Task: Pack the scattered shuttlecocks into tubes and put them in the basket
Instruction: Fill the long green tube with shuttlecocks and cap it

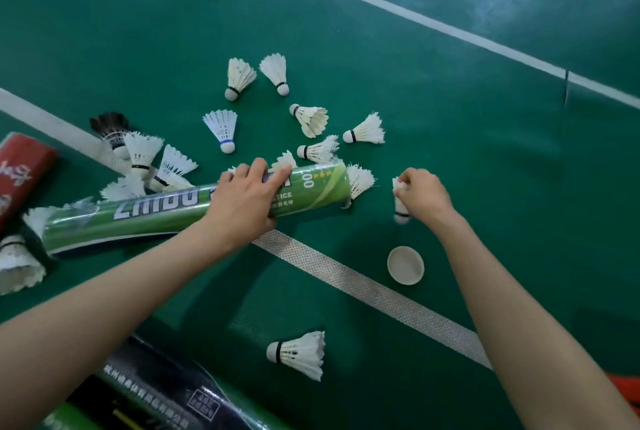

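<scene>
A green shuttlecock tube [156, 214] lies on the green court floor, and my left hand [242, 201] grips it near its open right end. A white shuttlecock [360, 181] pokes feathers-out from that mouth. To the right, my right hand [422, 195] pinches another white shuttlecock [401, 216], cork end down, just above the floor. Several white shuttlecocks lie scattered beyond the tube, such as one with a blue band [223, 129]. One more white shuttlecock [299, 355] lies between my forearms. The tube's white cap [405, 265] sits open side up by my right wrist.
A red tube [20, 173] lies at the left edge and a dark tube [162, 391] at the bottom left. A black-feathered shuttlecock [110, 126] rests on the white court line [363, 287]. An orange object [627, 388] shows at the right edge.
</scene>
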`<action>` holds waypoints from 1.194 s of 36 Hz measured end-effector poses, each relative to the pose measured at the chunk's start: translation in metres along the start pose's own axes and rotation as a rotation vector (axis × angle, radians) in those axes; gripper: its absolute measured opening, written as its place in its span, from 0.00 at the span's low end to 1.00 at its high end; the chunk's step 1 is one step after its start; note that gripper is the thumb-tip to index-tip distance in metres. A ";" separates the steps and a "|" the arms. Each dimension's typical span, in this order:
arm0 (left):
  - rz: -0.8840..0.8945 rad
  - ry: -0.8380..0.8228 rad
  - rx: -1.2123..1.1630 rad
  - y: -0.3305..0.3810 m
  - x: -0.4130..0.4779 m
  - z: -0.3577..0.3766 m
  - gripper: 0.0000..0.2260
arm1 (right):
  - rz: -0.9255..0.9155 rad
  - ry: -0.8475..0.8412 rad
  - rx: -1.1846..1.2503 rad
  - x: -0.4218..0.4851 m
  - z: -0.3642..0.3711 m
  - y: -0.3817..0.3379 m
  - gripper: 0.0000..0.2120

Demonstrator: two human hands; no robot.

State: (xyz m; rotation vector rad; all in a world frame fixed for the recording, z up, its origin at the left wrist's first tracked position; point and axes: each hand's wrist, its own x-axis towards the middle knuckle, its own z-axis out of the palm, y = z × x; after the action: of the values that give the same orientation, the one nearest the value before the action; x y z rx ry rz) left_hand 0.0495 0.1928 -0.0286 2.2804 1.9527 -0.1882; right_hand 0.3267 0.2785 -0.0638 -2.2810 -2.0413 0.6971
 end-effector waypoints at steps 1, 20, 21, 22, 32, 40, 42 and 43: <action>-0.004 0.004 -0.009 0.000 0.003 -0.002 0.38 | -0.018 0.024 0.055 -0.001 -0.007 -0.005 0.11; -0.051 0.172 -0.167 -0.002 -0.017 -0.010 0.39 | -0.338 -0.003 1.182 -0.075 -0.012 -0.098 0.15; -0.054 0.172 -0.171 -0.002 -0.018 -0.009 0.39 | -0.361 -0.046 1.180 -0.082 -0.010 -0.102 0.17; -0.055 0.169 -0.170 -0.003 -0.020 -0.008 0.39 | -0.381 -0.093 1.168 -0.087 -0.007 -0.104 0.19; 0.026 -0.048 0.052 -0.021 -0.065 0.008 0.40 | -0.439 0.033 0.911 -0.114 0.046 -0.063 0.07; 0.099 -0.188 0.170 -0.028 -0.108 0.025 0.42 | -1.013 -0.166 0.101 -0.168 0.094 -0.004 0.21; 0.092 -0.193 0.169 -0.026 -0.114 0.029 0.43 | -1.034 -0.211 -0.051 -0.176 0.101 -0.002 0.28; 0.091 -0.191 0.162 -0.024 -0.116 0.031 0.43 | -1.002 -0.233 -0.077 -0.179 0.104 -0.003 0.31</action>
State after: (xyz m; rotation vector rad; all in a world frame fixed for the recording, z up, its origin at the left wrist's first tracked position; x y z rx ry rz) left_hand 0.0076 0.0778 -0.0384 2.3436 1.7948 -0.5514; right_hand 0.2804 0.0802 -0.0989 -0.9250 -2.8812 0.7801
